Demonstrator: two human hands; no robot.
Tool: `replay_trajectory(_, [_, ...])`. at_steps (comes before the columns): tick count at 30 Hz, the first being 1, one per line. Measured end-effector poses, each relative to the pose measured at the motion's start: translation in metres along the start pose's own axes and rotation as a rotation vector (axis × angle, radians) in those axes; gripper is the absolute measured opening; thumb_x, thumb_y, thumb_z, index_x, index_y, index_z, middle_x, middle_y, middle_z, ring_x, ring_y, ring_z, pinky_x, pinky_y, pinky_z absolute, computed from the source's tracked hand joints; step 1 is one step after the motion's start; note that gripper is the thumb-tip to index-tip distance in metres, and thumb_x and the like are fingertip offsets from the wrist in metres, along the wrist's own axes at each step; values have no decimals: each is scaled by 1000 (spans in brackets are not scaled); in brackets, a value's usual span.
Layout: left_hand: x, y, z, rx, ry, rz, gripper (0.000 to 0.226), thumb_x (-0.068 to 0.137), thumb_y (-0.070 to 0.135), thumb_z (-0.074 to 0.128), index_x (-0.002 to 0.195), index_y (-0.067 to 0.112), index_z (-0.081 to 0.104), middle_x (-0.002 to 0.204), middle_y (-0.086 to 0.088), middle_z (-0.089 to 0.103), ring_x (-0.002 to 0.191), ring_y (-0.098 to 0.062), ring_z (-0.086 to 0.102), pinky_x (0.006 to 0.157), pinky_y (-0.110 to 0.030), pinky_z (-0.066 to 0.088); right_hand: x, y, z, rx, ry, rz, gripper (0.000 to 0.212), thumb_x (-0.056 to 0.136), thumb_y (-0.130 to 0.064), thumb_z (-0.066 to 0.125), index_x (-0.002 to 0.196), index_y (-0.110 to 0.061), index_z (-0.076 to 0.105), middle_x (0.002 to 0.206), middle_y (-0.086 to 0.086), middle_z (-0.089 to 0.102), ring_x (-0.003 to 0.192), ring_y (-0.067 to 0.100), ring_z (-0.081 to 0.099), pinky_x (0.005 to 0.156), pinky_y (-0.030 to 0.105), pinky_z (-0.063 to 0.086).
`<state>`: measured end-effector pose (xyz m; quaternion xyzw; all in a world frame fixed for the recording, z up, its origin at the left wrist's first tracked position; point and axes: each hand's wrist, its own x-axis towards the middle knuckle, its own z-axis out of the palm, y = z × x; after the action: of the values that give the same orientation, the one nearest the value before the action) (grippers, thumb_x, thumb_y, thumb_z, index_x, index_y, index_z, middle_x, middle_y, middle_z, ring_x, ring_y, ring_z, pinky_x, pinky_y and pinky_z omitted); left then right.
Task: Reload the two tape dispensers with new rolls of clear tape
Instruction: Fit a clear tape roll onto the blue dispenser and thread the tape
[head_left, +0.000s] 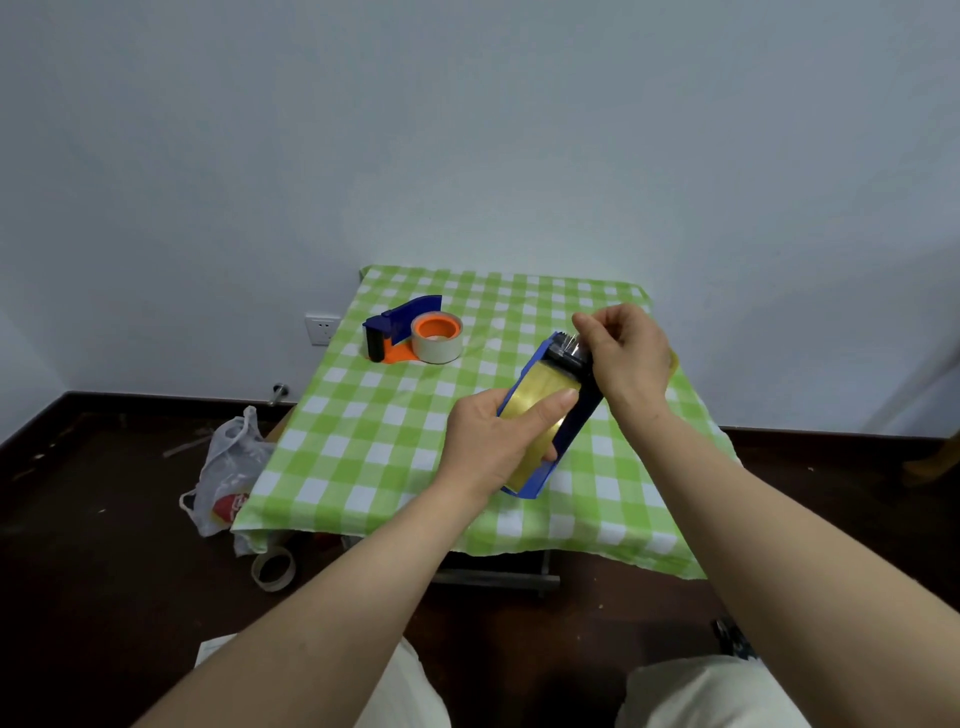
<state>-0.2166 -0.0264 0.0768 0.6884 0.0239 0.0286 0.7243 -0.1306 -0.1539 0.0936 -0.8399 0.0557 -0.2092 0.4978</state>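
A blue tape dispenser (576, 415) with a yellowish clear tape roll (540, 400) in it is held tilted above the checked table. My left hand (493, 441) grips its lower body, thumb lying across the roll. At the dispenser's black roller end, my right hand (623, 358) pinches the shiny loose end of the tape. A second dispenser (397, 332), blue with an orange base and hub, lies on its side at the table's back left with a pale tape roll (439, 340) on its hub.
The small table wears a green-and-white checked cloth (415, 483) and stands against a white wall. On the dark floor to the left lie a white plastic bag (228, 467) and a used tape core (274, 569). My knees sit below the table's front edge.
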Motion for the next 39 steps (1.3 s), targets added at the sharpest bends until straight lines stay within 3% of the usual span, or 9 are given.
replay_trajectory(7, [-3, 1, -7, -61, -216, 33, 7, 73, 16, 67, 74, 10, 64, 58, -2, 66, 53, -12, 62, 53, -23, 49, 5, -4, -2, -66, 15, -6, 18, 86, -39, 59, 83, -22, 58, 82, -6, 68, 83, 17, 62, 73, 31, 44])
replay_trajectory(14, [-7, 2, -6, -71, -47, 46, 33, 85, 29, 65, 61, 7, 61, 52, -13, 62, 41, -17, 56, 49, -23, 48, 12, -2, -6, -65, 33, 25, 19, 84, -41, 59, 75, -27, 53, 78, -3, 68, 80, 24, 67, 79, 42, 52])
replay_trajectory(20, [-8, 3, -9, -70, -195, 26, 14, 72, 25, 67, 71, 12, 64, 56, -6, 65, 50, -16, 59, 53, -25, 50, 18, -4, -11, -27, 21, 11, 18, 81, -35, 66, 76, -19, 60, 76, -2, 68, 76, 21, 64, 78, 44, 53])
replay_trajectory(25, [-7, 4, -5, -76, -91, 46, 23, 81, 21, 71, 62, 10, 64, 51, -8, 63, 43, -15, 57, 48, -22, 48, 19, 0, -12, 34, 10, 42, 19, 78, -31, 70, 68, -18, 60, 65, -6, 65, 67, 19, 61, 77, 45, 55])
replay_trajectory(31, [-7, 4, -4, -65, 12, 56, 33, 77, 26, 75, 62, 0, 61, 51, -15, 59, 37, -16, 54, 45, -23, 47, 21, 4, -12, 64, 23, 104, 25, 73, -35, 73, 59, -23, 56, 59, -5, 64, 58, 18, 60, 84, 52, 51])
replay_trajectory(36, [-8, 4, -5, -89, 68, 73, 31, 76, 23, 76, 58, 2, 61, 47, -13, 57, 35, -17, 54, 45, -25, 47, 25, 2, -11, 105, -8, 149, 27, 72, -29, 77, 57, -20, 57, 61, -4, 64, 57, 14, 55, 71, 41, 52])
replay_trajectory(39, [-9, 4, -9, -87, 77, 98, 31, 76, 21, 76, 57, 1, 61, 44, -12, 57, 33, -17, 52, 43, -23, 46, 26, 2, -14, 143, -75, 191, 27, 69, -28, 81, 57, -16, 60, 63, -2, 65, 52, 8, 50, 58, 29, 44])
